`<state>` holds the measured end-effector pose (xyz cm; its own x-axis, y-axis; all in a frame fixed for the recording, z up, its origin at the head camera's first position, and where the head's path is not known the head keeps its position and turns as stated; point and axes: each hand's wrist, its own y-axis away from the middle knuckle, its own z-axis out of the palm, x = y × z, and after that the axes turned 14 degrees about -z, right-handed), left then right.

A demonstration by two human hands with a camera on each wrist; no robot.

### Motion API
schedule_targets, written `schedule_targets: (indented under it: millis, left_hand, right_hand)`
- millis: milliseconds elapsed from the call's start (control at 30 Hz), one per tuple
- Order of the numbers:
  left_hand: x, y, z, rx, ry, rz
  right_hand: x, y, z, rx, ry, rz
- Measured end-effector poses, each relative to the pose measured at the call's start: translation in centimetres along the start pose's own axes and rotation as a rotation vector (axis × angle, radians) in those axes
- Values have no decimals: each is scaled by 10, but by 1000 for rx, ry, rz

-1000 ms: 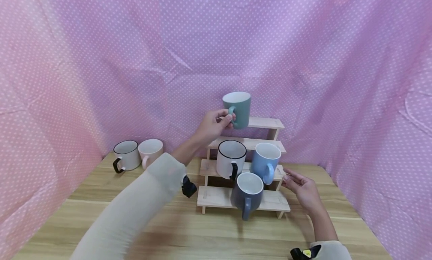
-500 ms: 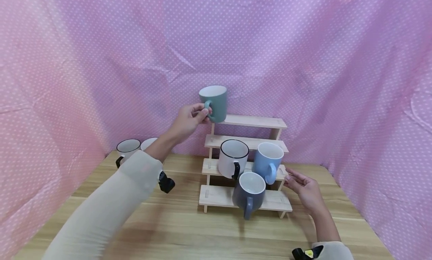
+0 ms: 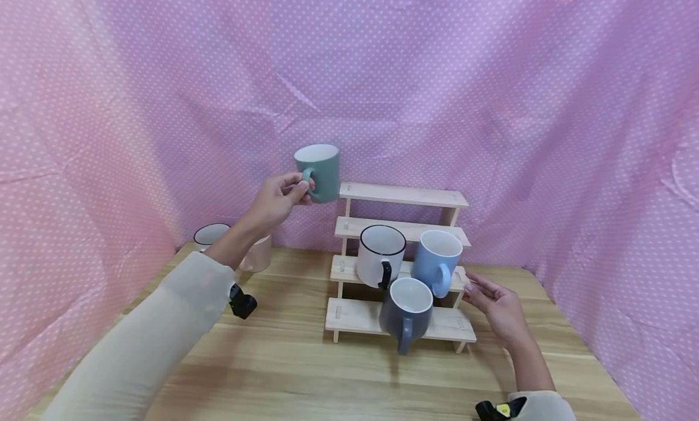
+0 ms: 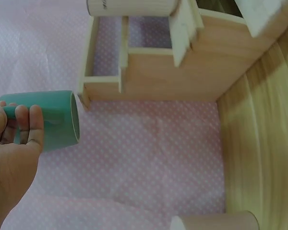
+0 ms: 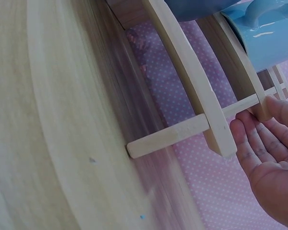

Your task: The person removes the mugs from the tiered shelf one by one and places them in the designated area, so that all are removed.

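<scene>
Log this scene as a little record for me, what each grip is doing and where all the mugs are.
left-hand grip: pinching the handle of the green mug
green mug: raised, left of the wooden stand
right-hand grip: thumb and fingers at the right end of the second step up
second step: white mug with black rim, light blue mug
bottom step: dark gray mug
table: pale pink mug and dark-rimmed mug, at the left, both partly hidden by the left arm
</scene>
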<state>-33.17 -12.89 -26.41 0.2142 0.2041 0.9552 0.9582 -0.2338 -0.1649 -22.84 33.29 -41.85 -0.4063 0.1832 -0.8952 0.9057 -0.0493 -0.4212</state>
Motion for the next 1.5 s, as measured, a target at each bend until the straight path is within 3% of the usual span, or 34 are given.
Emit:
schedule_targets:
  millis: [167, 400, 600, 800, 967, 1300, 1500]
  left_hand:
    - [-10, 4, -7, -14, -12, -30]
    - [-39, 8, -11, 46, -109, -82]
    - [-70, 15, -8, 46, -41, -154]
    - [-99, 20, -8, 50, -90, -116]
    - [-118, 23, -5, 64, -112, -140]
    - [-146, 27, -1, 122, -117, -215]
    - [-157, 29, -1, 135, -139, -215]
  right_hand:
    - [0, 0, -2, 0, 10, 7]
    - [0, 0, -2, -5, 15, 7]
    - [0, -2, 0, -2, 9, -1]
    - [1, -2, 1, -3, -28, -9]
    - [-1, -1, 0, -5, 2, 0]
    - [0, -1, -1, -3, -5, -3]
    - [2, -1, -1, -2, 4, 0]
